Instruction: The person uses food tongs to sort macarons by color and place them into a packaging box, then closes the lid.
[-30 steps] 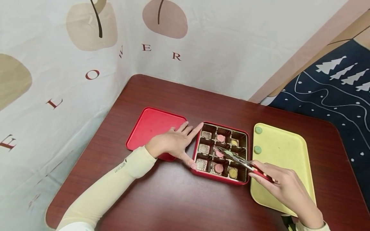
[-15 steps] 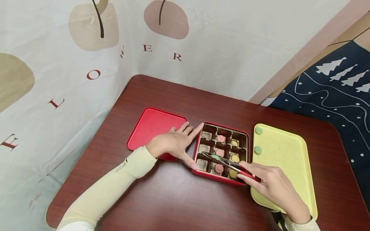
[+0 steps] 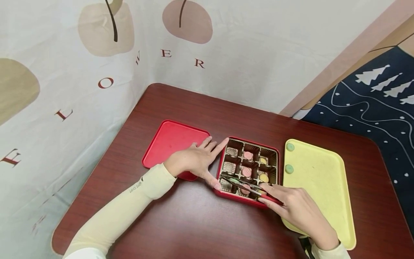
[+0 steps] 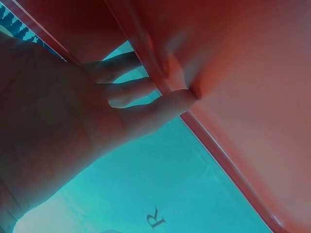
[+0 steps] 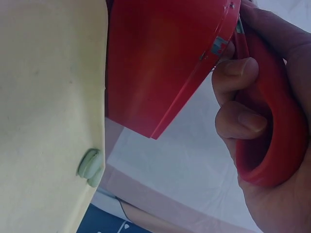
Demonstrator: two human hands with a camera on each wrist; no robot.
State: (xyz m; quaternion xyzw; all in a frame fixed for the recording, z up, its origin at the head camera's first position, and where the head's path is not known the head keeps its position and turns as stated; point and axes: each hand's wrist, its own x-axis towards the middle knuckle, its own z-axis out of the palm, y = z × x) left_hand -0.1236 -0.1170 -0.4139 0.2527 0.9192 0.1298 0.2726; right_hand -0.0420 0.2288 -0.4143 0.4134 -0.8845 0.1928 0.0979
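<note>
My left hand [image 3: 194,158] lies spread, thumb and index finger touching the left side of a red box [image 3: 242,198]; its other fingers reach over the edge of a red lid [image 3: 176,140]. In my right hand [image 3: 300,208] I grip red-handled tongs [image 3: 270,199], the loop handle [image 5: 284,126] showing in the right wrist view. The tongs' tips hold a green macaron [image 3: 233,181] over the front-left compartment. Pink macarons, one of them [image 3: 247,172] in the centre, fill the middle column. Yellow macarons [image 3: 263,178] sit in the right column; the front-right compartment is mostly hidden by the tongs and hand.
A yellow tray [image 3: 318,187] stands right of the box, partly under my right forearm. Two green macarons, the nearer one [image 3: 289,168] included, lie along its left edge. Printed cloths [image 3: 242,54] hang behind and beside the brown table [image 3: 174,223].
My right hand has moved left and toward me, carrying the tongs and green macaron from the centre of the box to the front-left compartment. My left hand has stayed in place.
</note>
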